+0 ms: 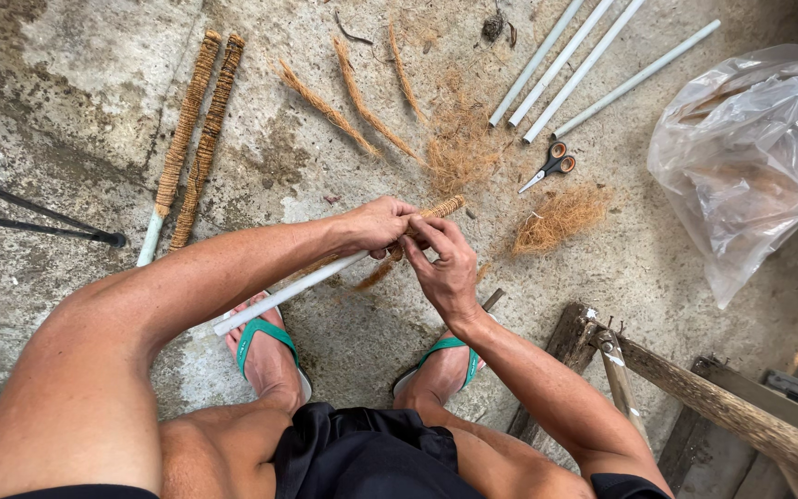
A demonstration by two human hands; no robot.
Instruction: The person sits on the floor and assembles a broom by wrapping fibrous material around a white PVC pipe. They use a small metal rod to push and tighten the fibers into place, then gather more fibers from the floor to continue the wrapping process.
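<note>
My left hand (379, 225) grips a white pipe (288, 291) that slants from lower left up to the right. The pipe's upper end is wrapped in brown coir rope (443, 207). My right hand (443, 263) pinches the coir strand against the pipe just below the wrapped part. Both hands touch each other over the pipe, above my feet in green sandals (265, 334).
Two coir-wrapped pipes (198, 139) lie at upper left. Loose coir strands (362, 97) and fibre piles (556, 220) lie ahead, with orange-handled scissors (551, 166), several bare white pipes (584, 65), a clear plastic bag (741, 157) at right and wooden pieces (695, 388) at lower right.
</note>
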